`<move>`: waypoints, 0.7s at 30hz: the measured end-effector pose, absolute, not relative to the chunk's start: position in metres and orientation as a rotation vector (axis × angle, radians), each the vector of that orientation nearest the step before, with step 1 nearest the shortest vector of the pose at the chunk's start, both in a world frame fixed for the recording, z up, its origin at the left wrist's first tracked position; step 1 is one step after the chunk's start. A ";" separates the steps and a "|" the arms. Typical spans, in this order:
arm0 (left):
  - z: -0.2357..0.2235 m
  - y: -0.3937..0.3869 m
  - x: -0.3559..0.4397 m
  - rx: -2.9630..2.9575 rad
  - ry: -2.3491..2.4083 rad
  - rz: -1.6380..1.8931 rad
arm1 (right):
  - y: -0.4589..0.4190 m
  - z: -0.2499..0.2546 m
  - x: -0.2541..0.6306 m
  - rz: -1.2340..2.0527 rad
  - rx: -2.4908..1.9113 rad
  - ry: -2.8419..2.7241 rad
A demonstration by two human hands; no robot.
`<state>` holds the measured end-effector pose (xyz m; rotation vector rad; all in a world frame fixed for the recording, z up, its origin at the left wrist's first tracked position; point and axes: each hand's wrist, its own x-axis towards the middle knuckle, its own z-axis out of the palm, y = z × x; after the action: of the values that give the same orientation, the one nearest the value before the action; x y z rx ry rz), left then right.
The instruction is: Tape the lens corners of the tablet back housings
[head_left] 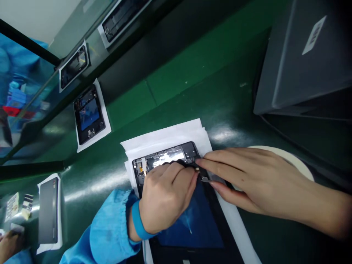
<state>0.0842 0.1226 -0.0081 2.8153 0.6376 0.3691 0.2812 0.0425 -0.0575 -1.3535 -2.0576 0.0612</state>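
Observation:
An opened tablet lies on white sheets, its inner parts showing at the far end and a dark blue panel nearer me. My left hand, in a blue sleeve and wristband, is curled over it. Its thumb and index finger pinch together at the right edge, on something too small to make out. From the right, my right hand reaches to the same spot with fingers stretched. A small thin grey piece shows at its thumb tip, between thumb and fingers. My left hand hides part of the inside.
A round cream-coloured disc lies under my right hand. At the right stands a large grey box with a label. More tablets on white sheets, one at the left, line the green bench. A co-worker's hand shows lower left.

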 end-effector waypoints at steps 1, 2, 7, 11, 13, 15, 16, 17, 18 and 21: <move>-0.008 0.122 0.084 2.843 0.632 0.380 | 0.042 -0.058 0.281 0.063 -1.356 -2.061; -0.008 0.121 0.084 2.856 0.627 0.389 | 0.042 -0.058 0.282 0.063 -1.359 -2.067; -0.011 0.121 0.085 2.744 0.629 0.396 | 0.041 -0.056 0.281 0.042 -1.368 -2.078; -0.014 0.122 0.084 2.683 0.633 0.400 | 0.041 -0.056 0.279 0.019 -1.364 -2.078; -0.016 0.122 0.084 2.684 0.621 0.407 | 0.042 -0.057 0.279 0.023 -1.358 -2.086; -0.017 0.122 0.084 2.680 0.608 0.418 | 0.042 -0.058 0.279 0.027 -1.359 -2.090; -0.017 0.122 0.084 2.678 0.603 0.423 | 0.042 -0.058 0.279 0.025 -1.360 -2.095; -0.018 0.122 0.084 2.678 0.600 0.425 | 0.041 -0.058 0.278 0.018 -1.361 -2.101; -0.019 0.122 0.084 2.678 0.598 0.425 | 0.041 -0.058 0.278 0.005 -1.366 -2.113; -0.020 0.121 0.083 2.692 0.589 0.421 | 0.040 -0.057 0.275 -0.051 -1.396 -2.169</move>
<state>0.0832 0.1215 -0.0202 2.6921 0.5892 0.4213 0.2748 0.0401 -0.0569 -1.3963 -2.1691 -0.0513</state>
